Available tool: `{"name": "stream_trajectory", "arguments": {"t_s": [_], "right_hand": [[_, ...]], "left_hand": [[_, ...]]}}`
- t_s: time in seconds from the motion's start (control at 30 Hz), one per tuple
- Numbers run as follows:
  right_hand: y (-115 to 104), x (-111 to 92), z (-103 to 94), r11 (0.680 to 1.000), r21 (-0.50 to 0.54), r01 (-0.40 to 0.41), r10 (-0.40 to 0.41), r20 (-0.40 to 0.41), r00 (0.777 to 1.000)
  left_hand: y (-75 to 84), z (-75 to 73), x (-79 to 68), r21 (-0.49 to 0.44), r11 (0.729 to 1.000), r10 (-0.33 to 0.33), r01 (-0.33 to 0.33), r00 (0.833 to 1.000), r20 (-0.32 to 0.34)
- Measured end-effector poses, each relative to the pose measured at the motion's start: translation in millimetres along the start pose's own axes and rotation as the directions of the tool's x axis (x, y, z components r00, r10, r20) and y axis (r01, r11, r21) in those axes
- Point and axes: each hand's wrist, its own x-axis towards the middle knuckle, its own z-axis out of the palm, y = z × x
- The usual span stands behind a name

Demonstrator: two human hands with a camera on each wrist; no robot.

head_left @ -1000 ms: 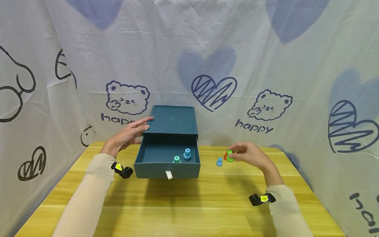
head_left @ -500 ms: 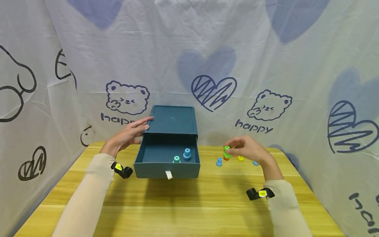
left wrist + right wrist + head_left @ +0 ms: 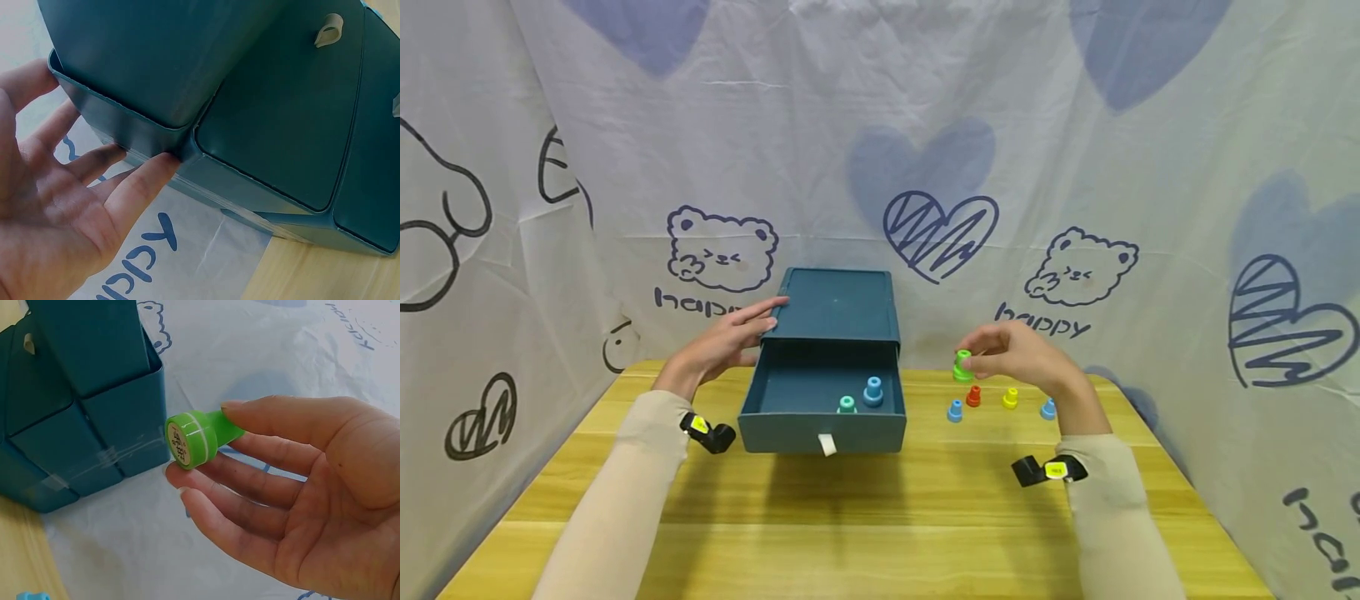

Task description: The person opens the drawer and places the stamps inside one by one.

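Note:
My right hand pinches a small green stamp between thumb and fingers, held up above the back of the table. The right wrist view shows the stamp's round printed end turned towards the drawer unit, with the other fingers loosely bent below it. My left hand rests its extended fingers against the left side of the dark teal drawer unit. Its top drawer is pulled out. Inside stand a blue stamp and a mint-green stamp, the latter partly hidden by the drawer front.
On the wooden table, right of the unit, stand a blue stamp, a red stamp, a yellow stamp and another blue stamp. A printed white curtain hangs close behind the table.
My right hand has lifted the green stamp from beside the red one, up and to the left. The red, yellow and right-hand blue stamps have come into full view. My left hand stays put.

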Motion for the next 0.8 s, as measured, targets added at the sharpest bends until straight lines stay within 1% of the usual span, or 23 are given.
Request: {"name": "stream_trajectory", "arguments": {"t_s": [0.17, 0.47, 0.63, 0.8], "right_hand": [[-11, 4, -0.5, 1.000, -0.005, -0.024, 0.025, 0.034, 0.999], [-32, 17, 4.9, 0.999, -0.040, 0.004, -0.001, 0.078, 0.997], [-42, 24, 8.6, 1.000, -0.019, 0.024, -0.022, 0.106, 0.994], [-48, 31, 15.0, 1.000, 0.004, 0.021, -0.021, 0.121, 0.992]], "left_hand": [[-0.3, -0.2, -0.1, -0.003, 1.000, 0.000, 0.000, 1.000, -0.004], [0.0, -0.3, -0.3, 0.000, 1.000, 0.003, -0.003, 1.000, 0.000], [-0.2, -0.4, -0.7, 0.004, 1.000, 0.004, -0.004, 1.000, -0.001], [-0.2, 0.8, -0.1, 0.012, 1.000, 0.000, 0.001, 1.000, -0.011]]}}
